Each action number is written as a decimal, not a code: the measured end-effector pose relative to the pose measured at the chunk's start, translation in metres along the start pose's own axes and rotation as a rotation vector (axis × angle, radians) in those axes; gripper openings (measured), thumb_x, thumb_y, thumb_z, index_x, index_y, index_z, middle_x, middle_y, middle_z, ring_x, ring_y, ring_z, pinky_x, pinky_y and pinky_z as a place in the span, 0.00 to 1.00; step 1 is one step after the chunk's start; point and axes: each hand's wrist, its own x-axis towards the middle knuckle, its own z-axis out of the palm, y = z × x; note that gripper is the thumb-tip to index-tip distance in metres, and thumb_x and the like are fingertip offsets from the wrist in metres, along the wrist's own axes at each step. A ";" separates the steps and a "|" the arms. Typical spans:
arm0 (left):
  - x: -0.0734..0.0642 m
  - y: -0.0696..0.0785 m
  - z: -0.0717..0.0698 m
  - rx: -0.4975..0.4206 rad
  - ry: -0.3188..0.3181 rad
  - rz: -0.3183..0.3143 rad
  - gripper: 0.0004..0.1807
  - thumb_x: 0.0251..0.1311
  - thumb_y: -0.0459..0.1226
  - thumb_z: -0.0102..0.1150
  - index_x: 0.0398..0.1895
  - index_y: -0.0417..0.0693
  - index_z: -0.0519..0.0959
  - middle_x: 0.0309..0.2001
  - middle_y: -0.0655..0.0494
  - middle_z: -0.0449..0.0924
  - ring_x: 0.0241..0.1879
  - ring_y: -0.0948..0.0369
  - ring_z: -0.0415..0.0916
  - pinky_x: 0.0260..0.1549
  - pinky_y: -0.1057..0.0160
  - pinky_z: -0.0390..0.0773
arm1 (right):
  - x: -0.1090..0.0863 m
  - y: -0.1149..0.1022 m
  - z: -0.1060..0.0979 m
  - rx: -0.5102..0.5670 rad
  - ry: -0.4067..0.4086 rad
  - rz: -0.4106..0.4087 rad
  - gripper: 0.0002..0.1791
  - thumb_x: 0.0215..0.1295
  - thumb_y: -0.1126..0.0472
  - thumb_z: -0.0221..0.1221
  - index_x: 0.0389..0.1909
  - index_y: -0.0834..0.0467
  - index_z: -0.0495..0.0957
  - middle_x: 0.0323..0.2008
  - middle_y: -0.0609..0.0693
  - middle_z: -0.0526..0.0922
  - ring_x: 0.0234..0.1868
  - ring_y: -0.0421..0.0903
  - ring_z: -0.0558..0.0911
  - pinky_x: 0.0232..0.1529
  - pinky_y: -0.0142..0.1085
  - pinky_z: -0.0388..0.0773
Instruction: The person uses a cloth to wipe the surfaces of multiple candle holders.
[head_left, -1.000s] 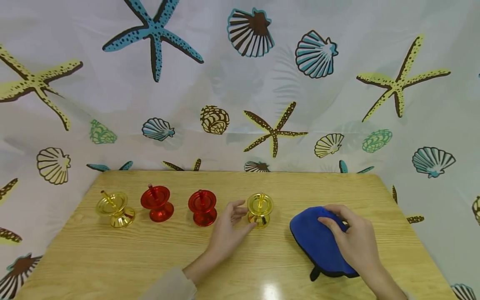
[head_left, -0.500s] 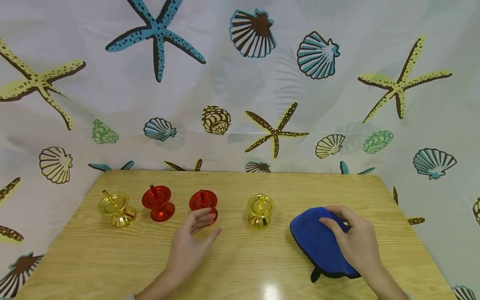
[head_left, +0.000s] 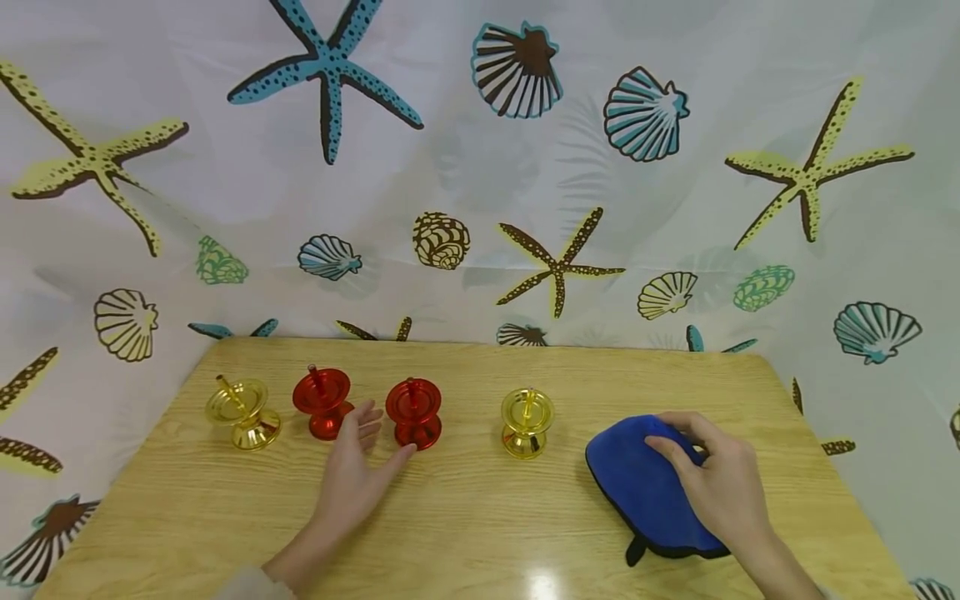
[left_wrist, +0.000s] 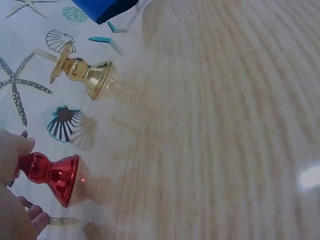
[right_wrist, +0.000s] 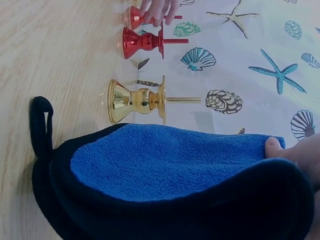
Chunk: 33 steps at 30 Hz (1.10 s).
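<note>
My left hand (head_left: 356,475) reaches toward the right-hand red candle holder (head_left: 413,412), thumb and fingers spread at its left side. In the left wrist view the hand (left_wrist: 15,200) partly covers that holder (left_wrist: 60,175); whether they touch, I cannot tell. Another red candle holder (head_left: 322,398) stands just behind and left of the fingers. My right hand (head_left: 720,475) pinches the top of a blue terry cloth item (head_left: 645,475) with black edging and a small black loop (head_left: 636,550). In the right wrist view, a dark underside or opening shows below its blue face.
A gold candle holder (head_left: 527,421) stands between the red ones and the blue cloth item. At the far left is another gold candle holder (head_left: 243,412), its dish tilted. A shell-and-starfish curtain (head_left: 465,183) hangs behind the wooden table (head_left: 465,533).
My left hand has moved left, away from the gold holder on the right, past the front of the nearer red holder to its left side. The right hand keeps its grip on the cloth item.
</note>
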 end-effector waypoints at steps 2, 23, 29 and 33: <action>0.007 -0.005 0.003 -0.022 -0.036 -0.029 0.49 0.64 0.39 0.74 0.80 0.35 0.55 0.71 0.35 0.69 0.71 0.39 0.72 0.71 0.42 0.74 | 0.001 0.000 0.001 0.002 -0.002 -0.005 0.14 0.56 0.68 0.76 0.44 0.57 0.88 0.36 0.52 0.94 0.36 0.55 0.92 0.35 0.14 0.75; 0.042 -0.015 0.032 -0.116 -0.046 -0.010 0.43 0.63 0.29 0.71 0.77 0.37 0.58 0.70 0.34 0.75 0.69 0.41 0.77 0.68 0.43 0.77 | 0.006 0.003 0.001 0.046 -0.020 0.037 0.13 0.58 0.67 0.75 0.44 0.57 0.89 0.38 0.53 0.94 0.39 0.56 0.93 0.38 0.12 0.74; 0.043 -0.012 0.029 -0.175 -0.039 -0.052 0.42 0.61 0.29 0.74 0.75 0.39 0.62 0.67 0.37 0.79 0.65 0.43 0.80 0.66 0.46 0.79 | 0.006 0.005 0.001 0.063 -0.010 0.036 0.13 0.58 0.68 0.75 0.44 0.57 0.89 0.37 0.53 0.94 0.38 0.57 0.93 0.38 0.12 0.75; 0.041 -0.005 0.022 -0.181 -0.033 -0.059 0.42 0.60 0.31 0.75 0.75 0.40 0.63 0.66 0.37 0.80 0.64 0.43 0.81 0.67 0.44 0.79 | 0.005 0.004 0.000 0.081 -0.014 0.062 0.13 0.59 0.68 0.75 0.44 0.57 0.89 0.38 0.53 0.94 0.39 0.57 0.93 0.39 0.12 0.75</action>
